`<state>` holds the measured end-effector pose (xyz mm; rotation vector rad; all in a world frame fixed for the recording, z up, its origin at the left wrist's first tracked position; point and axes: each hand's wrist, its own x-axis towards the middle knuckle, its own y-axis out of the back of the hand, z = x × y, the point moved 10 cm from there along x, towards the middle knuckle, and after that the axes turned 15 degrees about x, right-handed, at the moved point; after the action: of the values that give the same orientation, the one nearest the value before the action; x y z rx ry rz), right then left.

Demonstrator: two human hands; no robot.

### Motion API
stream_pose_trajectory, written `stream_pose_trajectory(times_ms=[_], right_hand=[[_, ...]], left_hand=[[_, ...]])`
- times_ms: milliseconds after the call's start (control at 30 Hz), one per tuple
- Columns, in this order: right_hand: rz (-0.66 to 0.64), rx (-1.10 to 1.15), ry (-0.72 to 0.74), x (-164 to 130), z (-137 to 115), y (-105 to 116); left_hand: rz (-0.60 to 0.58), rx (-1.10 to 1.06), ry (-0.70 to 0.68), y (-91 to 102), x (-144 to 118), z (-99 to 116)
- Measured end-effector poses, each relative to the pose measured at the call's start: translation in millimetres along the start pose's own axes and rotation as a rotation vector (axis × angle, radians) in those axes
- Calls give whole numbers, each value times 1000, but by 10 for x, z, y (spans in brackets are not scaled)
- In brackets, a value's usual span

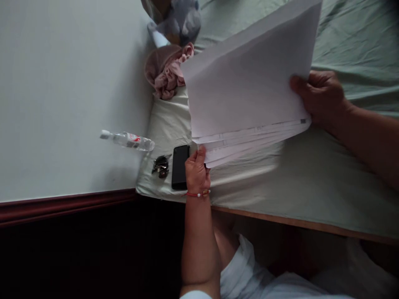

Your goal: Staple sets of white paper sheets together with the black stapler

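Observation:
A fanned stack of white paper sheets [246, 83] is held up over the bed between both hands. My left hand [197, 168], with a red string bracelet at its wrist, pinches the lower left corner of the stack. My right hand [324, 93] grips the right edge, thumb lying on the top sheet. The top sheet's upper face looks blank, while printed marks show along the edges of the sheets beneath. Just left of my left hand lies a black phone [180, 167], partly covered by that hand.
Left of the phone lies a bunch of keys [161, 166]. A clear plastic bottle [127, 140] is by the white wall [68, 91]. Crumpled pink cloth [168, 72] and plastic bags [183, 23] sit farther back on the pale green bed sheet [311, 182]. The bed's wooden edge [296, 224] runs along the front.

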<state>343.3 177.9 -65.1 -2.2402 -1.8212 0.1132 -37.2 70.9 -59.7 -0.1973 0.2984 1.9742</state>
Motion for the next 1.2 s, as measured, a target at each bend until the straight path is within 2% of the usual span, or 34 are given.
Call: stream_pose_trajectory(times_ms=[167, 267, 367, 533, 667, 733, 800, 900, 1033, 1133, 1200], right_hand=[[-5, -32, -20, -11, -3, -7], [-21, -82, -54, -40, -8, -23], [-46, -109, -74, -72, -17, -50], [-48, -68, -86, -99, -32, -74], [-41, -57, -102, -111, -28, -68], [-54, -67, -106, -107, -21, -64], [-87, -84, -118, -97, -7, -72], [-195, -75, -159, -101, -7, -154], [-285, -16, -180, -163, -154, -276], [-280, -48, -156, -195, -300, -307], [-260, -93, -89, -179, -418, -298]], left_hand=[[20, -64, -41, 62, 63, -16], [-14, -137, -40, 61, 103, -25], [-49, -94, -54, 49, 122, -27], [52, -23, -181, 173, 142, 20], [73, -47, -179, 195, 149, 15], [49, -55, -157, 162, 136, 21], [-23, -55, -135, 79, 117, 31], [-125, -14, -148, -26, 82, 69], [-84, -2, -270, 57, 33, 218], [-52, -32, -450, 154, -66, 432], [-20, -45, -536, 237, -122, 522]])
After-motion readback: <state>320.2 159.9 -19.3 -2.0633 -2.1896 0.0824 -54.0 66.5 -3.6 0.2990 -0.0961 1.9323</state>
